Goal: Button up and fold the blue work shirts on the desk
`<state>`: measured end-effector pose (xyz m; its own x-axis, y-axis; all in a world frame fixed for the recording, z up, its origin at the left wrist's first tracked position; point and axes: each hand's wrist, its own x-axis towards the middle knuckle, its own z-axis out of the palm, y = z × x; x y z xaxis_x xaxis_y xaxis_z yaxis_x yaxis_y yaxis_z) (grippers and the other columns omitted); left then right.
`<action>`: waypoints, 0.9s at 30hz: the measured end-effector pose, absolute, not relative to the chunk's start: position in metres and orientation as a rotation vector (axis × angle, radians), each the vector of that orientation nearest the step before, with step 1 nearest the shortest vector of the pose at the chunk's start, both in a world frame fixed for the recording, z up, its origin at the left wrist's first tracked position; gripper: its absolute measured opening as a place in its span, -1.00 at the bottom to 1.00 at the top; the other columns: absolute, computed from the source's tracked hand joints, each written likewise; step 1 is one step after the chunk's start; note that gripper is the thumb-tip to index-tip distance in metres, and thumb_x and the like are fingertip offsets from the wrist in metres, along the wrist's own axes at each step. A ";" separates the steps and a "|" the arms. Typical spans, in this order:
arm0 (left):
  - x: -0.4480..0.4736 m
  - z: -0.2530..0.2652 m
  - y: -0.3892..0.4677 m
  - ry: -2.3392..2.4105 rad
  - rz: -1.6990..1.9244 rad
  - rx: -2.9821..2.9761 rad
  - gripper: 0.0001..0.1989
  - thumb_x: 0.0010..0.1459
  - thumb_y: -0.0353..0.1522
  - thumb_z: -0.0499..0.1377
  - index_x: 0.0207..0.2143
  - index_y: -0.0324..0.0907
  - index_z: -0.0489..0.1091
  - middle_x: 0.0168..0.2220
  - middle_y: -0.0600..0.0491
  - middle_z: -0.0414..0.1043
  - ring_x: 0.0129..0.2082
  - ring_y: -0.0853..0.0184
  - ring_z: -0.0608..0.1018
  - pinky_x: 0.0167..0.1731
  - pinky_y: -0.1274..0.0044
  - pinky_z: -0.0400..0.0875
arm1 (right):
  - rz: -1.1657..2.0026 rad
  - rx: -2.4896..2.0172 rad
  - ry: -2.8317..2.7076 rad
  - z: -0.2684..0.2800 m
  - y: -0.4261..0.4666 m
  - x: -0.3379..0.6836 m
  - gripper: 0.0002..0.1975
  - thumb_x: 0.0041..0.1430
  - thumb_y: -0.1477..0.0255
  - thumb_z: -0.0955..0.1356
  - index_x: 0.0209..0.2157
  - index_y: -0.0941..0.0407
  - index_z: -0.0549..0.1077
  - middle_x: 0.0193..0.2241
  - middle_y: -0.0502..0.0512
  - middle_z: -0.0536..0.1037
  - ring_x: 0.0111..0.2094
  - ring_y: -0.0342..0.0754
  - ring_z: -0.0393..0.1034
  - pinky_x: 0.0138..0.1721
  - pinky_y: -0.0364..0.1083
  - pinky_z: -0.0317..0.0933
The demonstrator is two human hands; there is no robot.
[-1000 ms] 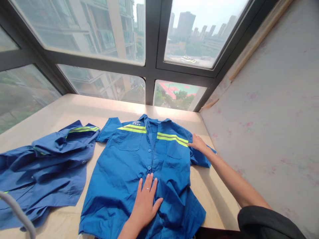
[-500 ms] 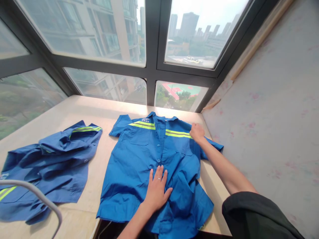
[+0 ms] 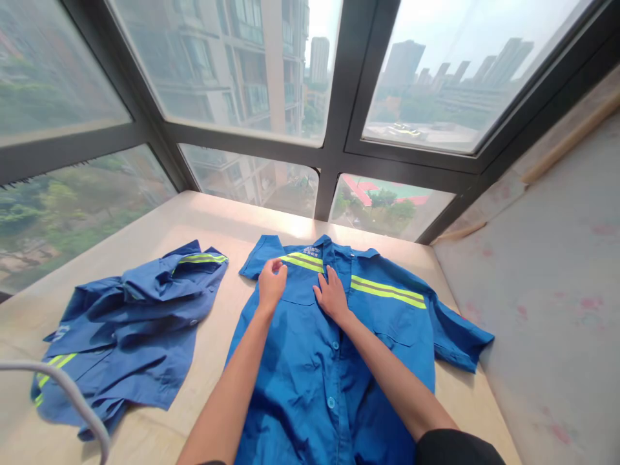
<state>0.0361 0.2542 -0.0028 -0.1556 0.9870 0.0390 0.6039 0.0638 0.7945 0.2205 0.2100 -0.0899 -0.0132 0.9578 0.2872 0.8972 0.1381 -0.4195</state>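
Note:
A blue short-sleeved work shirt (image 3: 387,326) lies front up, its collar toward the window, with yellow-green reflective stripes across the chest. My left hand (image 3: 272,284) is closed at the shirt's left shoulder seam, by the end of the stripe; its fingers pinch the cloth there. Just right of it, my right hand (image 3: 332,296) rests on the front opening below the collar, fingers stretched out and lying on the fabric. Buttons show down the placket. The sleeve on the right is spread out toward the wall.
A second blue work shirt (image 3: 140,323), rumpled, lies on the wooden surface (image 3: 213,342) to the left. A grey curved tube (image 3: 72,394) crosses the lower left corner. Framed windows (image 3: 242,64) stand behind, and a flower-patterned wall (image 3: 547,323) bounds the right.
My left hand has gone from flat on the lower front up to the left shoulder. My right hand has left the right shoulder for the front opening. The view has turned left.

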 end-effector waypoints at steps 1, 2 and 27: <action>0.029 -0.004 0.276 1.874 0.927 1.572 -0.60 0.24 -0.35 0.03 0.10 -0.25 0.35 0.06 -0.16 0.49 0.06 0.19 0.52 0.08 0.38 0.38 | 0.151 -1.778 -1.866 -0.097 0.209 0.224 -0.58 0.30 0.40 0.27 0.15 0.22 0.37 0.30 0.38 0.20 0.35 0.28 -0.03 0.30 0.24 -0.01; 0.022 -0.006 0.296 1.933 0.908 1.564 -0.56 0.22 -0.37 0.03 0.14 -0.28 0.30 0.12 -0.21 0.43 0.14 0.15 0.47 0.13 0.35 0.33 | 0.149 -1.777 -1.811 -0.102 0.208 0.227 -0.57 0.31 0.40 0.25 0.17 0.22 0.36 0.29 0.37 0.21 0.35 0.26 0.00 0.30 0.24 0.01; -0.096 -0.037 0.397 2.128 0.374 1.834 -0.69 0.09 -0.35 0.12 -0.12 -0.26 0.46 -0.11 -0.28 0.53 -0.04 -0.07 0.54 -0.08 0.28 0.39 | 0.356 -1.786 -1.178 -0.097 0.208 0.245 -0.76 0.18 0.36 0.20 -0.21 0.06 0.44 -0.17 0.19 0.54 -0.09 0.11 0.41 0.06 0.09 0.27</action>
<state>-0.0959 0.3974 -0.0366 -0.1352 0.9889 -0.0608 0.9091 0.1483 0.3893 0.2448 0.2078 -0.0974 0.4968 0.8347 0.2377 0.5636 -0.1020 -0.8197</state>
